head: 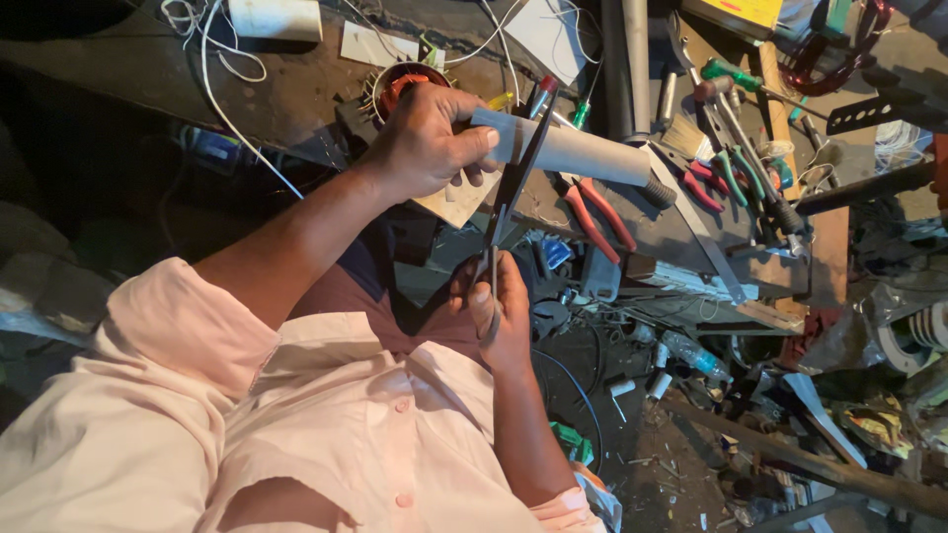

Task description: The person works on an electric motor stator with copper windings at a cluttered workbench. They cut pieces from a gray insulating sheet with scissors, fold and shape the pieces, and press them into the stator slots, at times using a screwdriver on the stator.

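Head view, rotated sideways, looking down at a cluttered workbench (681, 232). Left hand (427, 138) curled tight around one end of a grey rolled sheet (578, 153), thumb and fingers pressed together over it; the roll juts out over the bench edge. Right hand (499, 308) lower, fingers through the handles of a pair of scissors (512, 202), grip closed on them. Scissor blades slightly apart, reaching up to the roll just beside the left hand's fingertips; blade touches the sheet's edge. Behind the left hand, a copper-wound motor coil (403, 84), partly hidden. Red-handled pliers (597, 212) lie on the bench under the roll. More pliers and a hammer (736, 118) farther along. White cable (222, 69) trails across the bench.
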Demonstrator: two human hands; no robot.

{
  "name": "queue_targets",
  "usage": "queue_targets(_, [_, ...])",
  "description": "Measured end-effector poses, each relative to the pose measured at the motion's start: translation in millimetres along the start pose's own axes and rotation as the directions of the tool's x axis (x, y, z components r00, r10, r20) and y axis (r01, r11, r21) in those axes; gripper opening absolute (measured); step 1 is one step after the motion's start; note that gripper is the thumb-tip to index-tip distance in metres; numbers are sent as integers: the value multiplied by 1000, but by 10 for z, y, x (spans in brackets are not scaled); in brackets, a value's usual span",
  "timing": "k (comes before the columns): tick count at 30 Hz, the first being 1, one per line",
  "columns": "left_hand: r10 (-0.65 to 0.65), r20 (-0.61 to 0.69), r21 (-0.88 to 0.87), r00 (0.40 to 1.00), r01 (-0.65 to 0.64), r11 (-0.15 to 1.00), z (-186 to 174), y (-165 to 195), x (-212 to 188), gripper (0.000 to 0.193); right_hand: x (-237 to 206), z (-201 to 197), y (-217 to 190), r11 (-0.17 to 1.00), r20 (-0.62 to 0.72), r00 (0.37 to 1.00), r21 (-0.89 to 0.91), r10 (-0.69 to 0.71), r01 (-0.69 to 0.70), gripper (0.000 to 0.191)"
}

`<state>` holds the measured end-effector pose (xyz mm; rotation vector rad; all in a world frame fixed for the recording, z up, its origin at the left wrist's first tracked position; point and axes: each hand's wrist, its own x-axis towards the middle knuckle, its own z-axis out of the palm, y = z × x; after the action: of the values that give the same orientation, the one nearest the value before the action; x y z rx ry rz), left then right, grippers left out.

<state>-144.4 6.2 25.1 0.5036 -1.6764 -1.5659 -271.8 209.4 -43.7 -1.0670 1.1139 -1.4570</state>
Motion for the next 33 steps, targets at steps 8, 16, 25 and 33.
queue_targets(8, [1,-17,-18,1000,-1,1000,-102,-171,517,17,429,-197,97,1000,-78,997,-11,26,-27,42])
queue_targets(16, [-218,-1,217,976,213,953,-362,260,1222,15,1152,-243,-207,998,-189,980,16,-59,63,25])
queue_targets(25, [-516,581,570,629,138,810,-70,508,287,21,580,-279,-396,985,-156,979,89,-133,148,31])
queue_targets(33, [-437,563,408,701,224,885,-178,482,-142,23,378,0,-385,996,-118,989,9,-84,86,30])
